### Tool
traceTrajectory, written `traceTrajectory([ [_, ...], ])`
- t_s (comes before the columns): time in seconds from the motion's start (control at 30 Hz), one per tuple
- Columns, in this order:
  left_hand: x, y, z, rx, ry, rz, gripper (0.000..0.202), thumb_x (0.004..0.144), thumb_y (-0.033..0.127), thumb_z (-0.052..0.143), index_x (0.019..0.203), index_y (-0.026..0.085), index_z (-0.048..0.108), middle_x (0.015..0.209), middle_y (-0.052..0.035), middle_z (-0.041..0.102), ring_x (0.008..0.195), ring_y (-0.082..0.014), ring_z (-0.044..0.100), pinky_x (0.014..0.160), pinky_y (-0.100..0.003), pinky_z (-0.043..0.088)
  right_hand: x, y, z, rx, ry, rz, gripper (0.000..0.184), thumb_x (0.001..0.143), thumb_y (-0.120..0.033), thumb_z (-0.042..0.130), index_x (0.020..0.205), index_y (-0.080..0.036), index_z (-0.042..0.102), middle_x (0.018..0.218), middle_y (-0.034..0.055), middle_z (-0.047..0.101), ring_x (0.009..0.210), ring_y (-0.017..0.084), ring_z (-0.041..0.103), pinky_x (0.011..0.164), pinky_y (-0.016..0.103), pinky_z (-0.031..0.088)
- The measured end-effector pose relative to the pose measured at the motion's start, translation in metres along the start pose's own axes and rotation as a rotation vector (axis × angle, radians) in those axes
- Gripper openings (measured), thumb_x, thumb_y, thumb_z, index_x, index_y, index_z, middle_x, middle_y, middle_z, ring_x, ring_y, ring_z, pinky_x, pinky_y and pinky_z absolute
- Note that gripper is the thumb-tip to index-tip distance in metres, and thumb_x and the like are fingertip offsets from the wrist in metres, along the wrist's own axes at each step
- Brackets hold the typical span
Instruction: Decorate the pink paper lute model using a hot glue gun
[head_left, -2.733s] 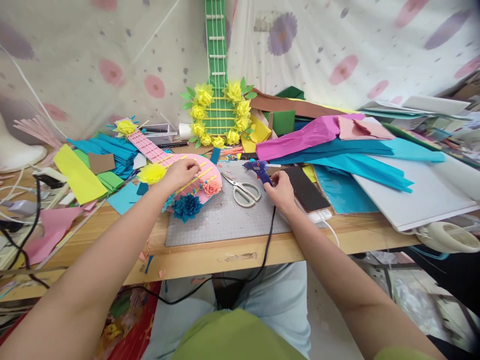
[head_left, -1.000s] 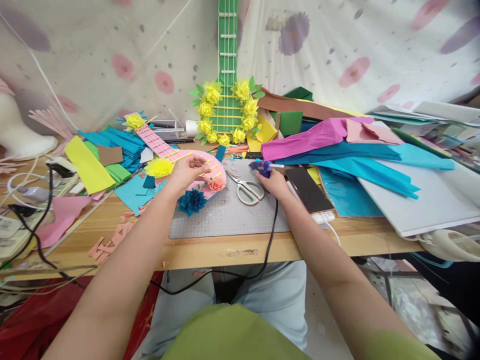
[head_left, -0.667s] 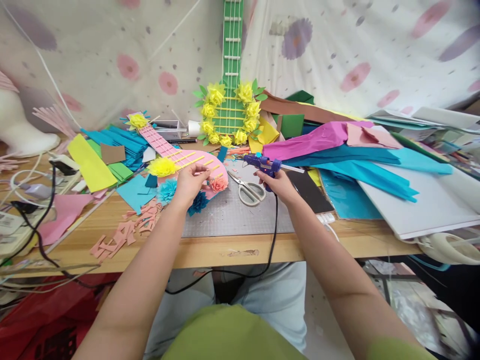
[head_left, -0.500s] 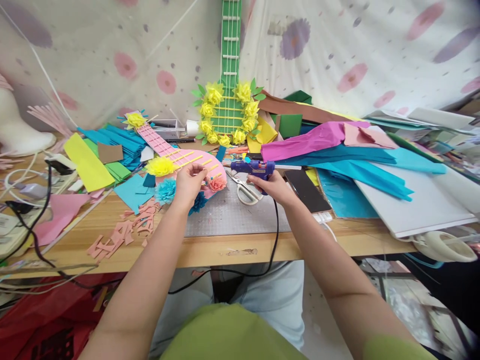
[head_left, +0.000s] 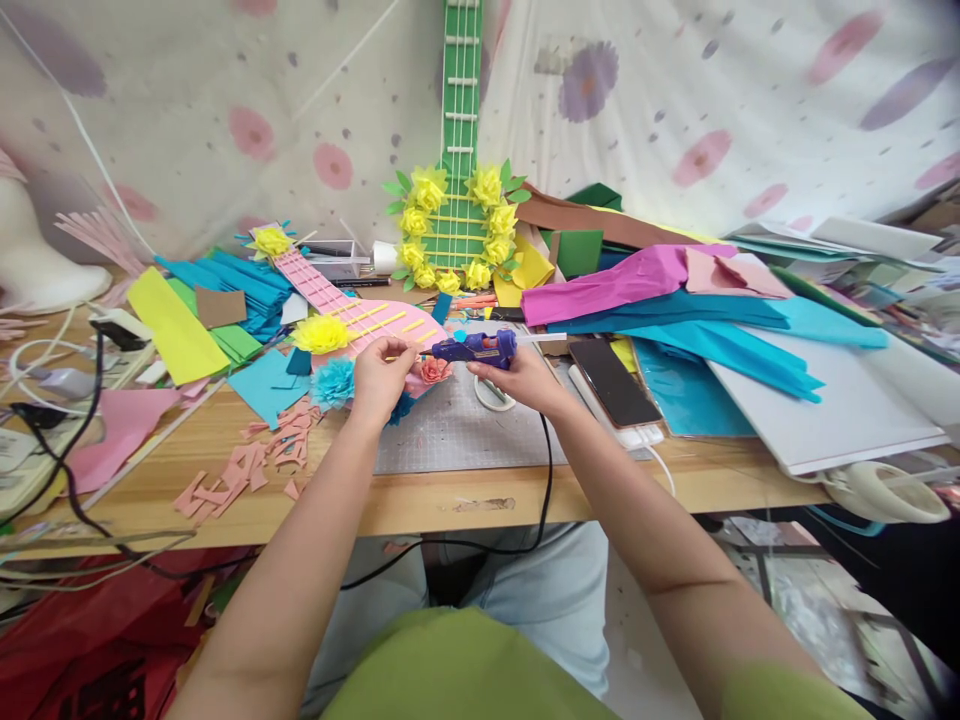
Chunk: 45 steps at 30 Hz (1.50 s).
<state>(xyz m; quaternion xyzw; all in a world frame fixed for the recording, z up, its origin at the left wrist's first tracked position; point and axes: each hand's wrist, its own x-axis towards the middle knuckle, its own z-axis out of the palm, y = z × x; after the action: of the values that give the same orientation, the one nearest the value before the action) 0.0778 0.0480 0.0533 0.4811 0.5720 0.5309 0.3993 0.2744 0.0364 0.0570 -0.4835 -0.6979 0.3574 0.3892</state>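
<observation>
At the near edge of the table [head_left: 420, 515]: grey cutting mat [head_left: 480, 445] centred, coral scraps [head_left: 244, 470] left of it, black cable [head_left: 550, 450] dropping over the edge.
Right hand [head_left: 517, 380]: fingers wrapped round the blue glue gun [head_left: 476, 348], held above the mat, nozzle pointing at the table's left side.
Left hand [head_left: 381, 378]: fingers pinched together right at the nozzle; any piece between them too small to make out.
Scissors [head_left: 495, 402]: on the mat, mostly hidden by gun and right hand.
Pink guitar [head_left: 401, 318]: lying mid-table behind the left hand, neck toward the back left corner.
Done on it: neck strips, yellow bars, yellow flower at the head; yellow, light blue, dark blue and coral flowers on the body.
Remaining: looks part-finished, my read. Far rim of the body shows no flowers. Gluing step seems in hand, not complete.
Phone [head_left: 615, 382]: right of the mat.
Back edge: green guitar [head_left: 454, 240] upright, flower ring looks finished. Magenta paper [head_left: 622, 283] toward the back right corner.
</observation>
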Motion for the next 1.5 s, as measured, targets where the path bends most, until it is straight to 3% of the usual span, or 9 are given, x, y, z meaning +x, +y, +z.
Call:
traceTrajectory([
  [0.27,-0.003,0.002,-0.003,0.041,0.012,-0.03,0.022,0.063,0.035,0.067,0.068,0.017,0.055,0.059,0.0025,0.056,0.047,-0.0084,0.048,0.037,-0.018,0.037,0.004,0.004,0.0,-0.035,-0.003,-0.012,0.04,0.071,-0.052,0.065,0.093,-0.02,0.068,0.082,0.0027,0.069,0.075,0.019,0.062,0.071,0.033,0.05],
  [0.63,-0.001,0.0,-0.002,0.015,-0.005,-0.041,0.023,0.062,0.035,0.068,0.069,0.017,0.055,0.059,0.0023,0.057,0.047,-0.0094,0.052,0.036,-0.018,0.036,0.003,-0.002,-0.003,-0.053,-0.017,-0.045,0.039,0.073,-0.048,0.065,0.099,-0.02,0.068,0.097,0.0039,0.071,0.092,0.022,0.064,0.085,0.037,0.049],
  [0.93,0.001,-0.004,-0.004,0.041,-0.003,-0.049,0.021,0.061,0.033,0.067,0.069,0.016,0.056,0.058,0.0021,0.057,0.052,-0.012,0.058,0.038,-0.018,0.038,0.001,-0.004,-0.006,-0.092,0.0,-0.045,0.035,0.072,-0.049,0.065,0.094,-0.022,0.069,0.095,0.0032,0.071,0.09,0.023,0.065,0.081,0.037,0.051],
  [1.27,-0.004,0.001,-0.002,0.042,-0.018,-0.088,0.017,0.063,0.03,0.065,0.067,0.016,0.056,0.051,0.0025,0.055,0.044,-0.009,0.049,0.036,-0.017,0.034,0.006,0.005,-0.005,-0.071,0.032,-0.015,0.036,0.073,-0.049,0.065,0.095,-0.021,0.069,0.09,0.0032,0.071,0.087,0.022,0.065,0.08,0.038,0.051],
  [1.5,-0.002,0.001,-0.003,-0.012,-0.009,-0.125,0.016,0.06,0.027,0.067,0.065,0.016,0.056,0.052,0.0027,0.055,0.046,-0.0093,0.051,0.037,-0.017,0.035,0.005,0.01,-0.01,-0.054,0.012,-0.009,0.038,0.073,-0.05,0.064,0.098,-0.022,0.069,0.09,0.0032,0.071,0.083,0.021,0.064,0.077,0.035,0.051],
])
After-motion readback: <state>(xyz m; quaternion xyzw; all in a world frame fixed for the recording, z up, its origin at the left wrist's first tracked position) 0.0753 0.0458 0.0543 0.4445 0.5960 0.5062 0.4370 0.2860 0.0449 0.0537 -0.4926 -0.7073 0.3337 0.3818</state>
